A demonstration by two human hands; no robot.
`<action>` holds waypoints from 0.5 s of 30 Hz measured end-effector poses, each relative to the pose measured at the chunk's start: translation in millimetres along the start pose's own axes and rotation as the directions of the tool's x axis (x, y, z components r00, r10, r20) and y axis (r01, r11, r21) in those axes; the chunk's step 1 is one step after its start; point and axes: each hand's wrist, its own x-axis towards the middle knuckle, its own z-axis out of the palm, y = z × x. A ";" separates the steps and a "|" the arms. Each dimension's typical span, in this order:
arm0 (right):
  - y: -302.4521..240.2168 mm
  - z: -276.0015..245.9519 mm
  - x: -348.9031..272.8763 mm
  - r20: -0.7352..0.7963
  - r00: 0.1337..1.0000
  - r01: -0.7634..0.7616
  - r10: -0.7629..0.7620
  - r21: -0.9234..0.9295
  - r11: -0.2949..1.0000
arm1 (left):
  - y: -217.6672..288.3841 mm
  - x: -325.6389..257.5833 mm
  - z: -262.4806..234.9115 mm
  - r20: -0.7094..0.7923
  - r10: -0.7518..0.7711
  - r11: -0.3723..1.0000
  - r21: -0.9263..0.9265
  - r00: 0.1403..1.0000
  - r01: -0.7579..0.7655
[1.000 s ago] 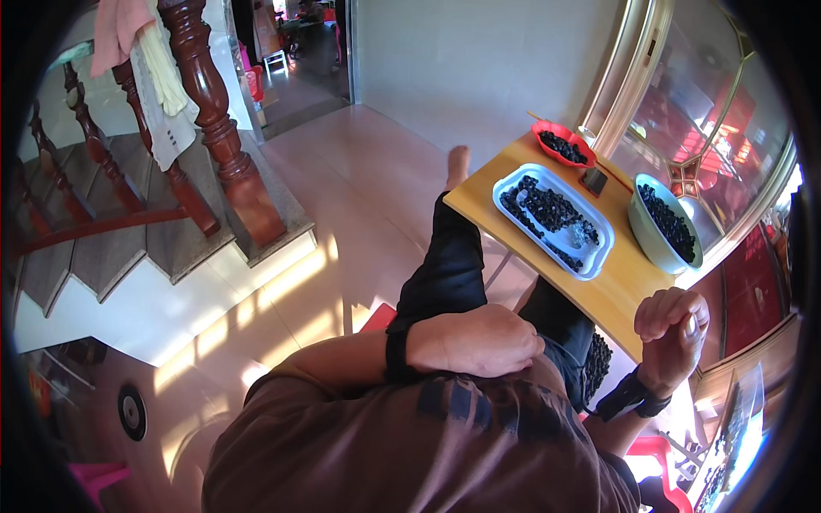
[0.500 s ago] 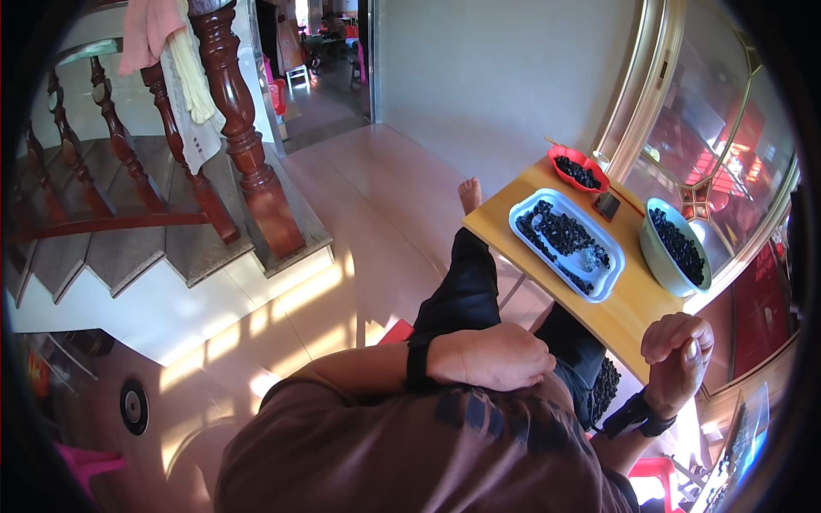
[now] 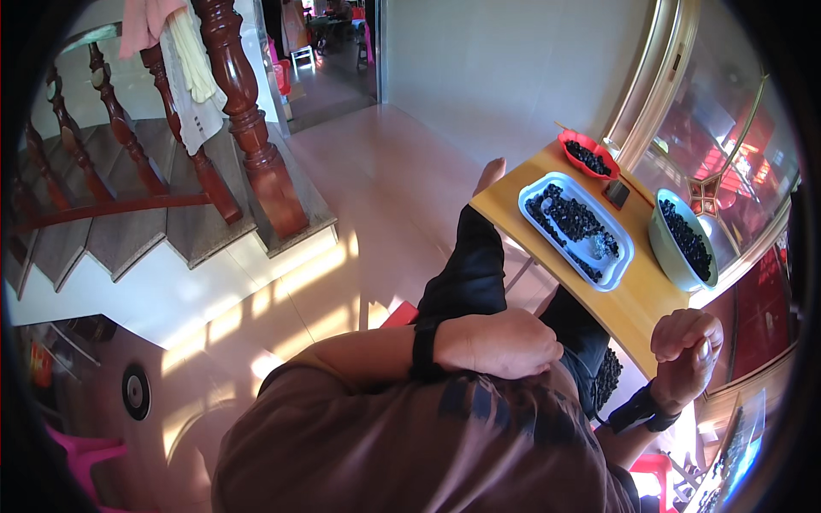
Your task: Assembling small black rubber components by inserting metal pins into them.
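Note:
My left hand (image 3: pixel 506 344) lies curled in a loose fist in front of my shirt, its fingertips hidden below it; a black band circles the wrist. My right hand (image 3: pixel 687 352) is raised beside the near right end of the yellow table (image 3: pixel 637 318), fingers bent in toward the thumb. Whether anything sits inside either hand cannot be made out. On the table, apart from both hands, a pale blue tray (image 3: pixel 614 280) holds small black pieces (image 3: pixel 571 215) and a small clear, shiny bit. A pale green bowl (image 3: pixel 668 258) full of similar pieces stands right of it.
A red scalloped dish (image 3: pixel 608 159) of black pieces and a dark flat object (image 3: pixel 616 194) lie toward the table's far end. More black pieces (image 3: pixel 608 376) show below the table. A wooden stair railing (image 3: pixel 248 141) rises at left; glazed doors (image 3: pixel 684 103) stand at right.
The view has shifted slightly, so the table and its containers sit a little further right and higher. Both hands keep their curled shape and stay in place relative to my body.

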 end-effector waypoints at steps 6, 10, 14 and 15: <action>-2.1 0.5 -1.7 0.005 1.000 0.014 -0.014 -0.010 1.000 | 1.6 1.8 0.9 0.025 0.009 1.000 -0.026 1.000 -0.008; -1.3 0.9 -1.0 0.036 0.999 0.013 -0.013 -0.005 1.000 | 0.4 0.3 3.2 0.019 -0.007 1.000 -0.028 1.000 0.008; 1.4 -0.6 -0.3 0.032 0.999 0.010 -0.009 -0.010 1.000 | 1.6 0.8 -1.0 0.020 -0.016 1.000 -0.020 1.000 0.016; -0.1 -0.6 -0.8 0.029 1.000 0.008 -0.008 -0.014 1.000 | 1.8 1.9 -1.2 0.022 -0.012 1.000 -0.023 1.000 0.012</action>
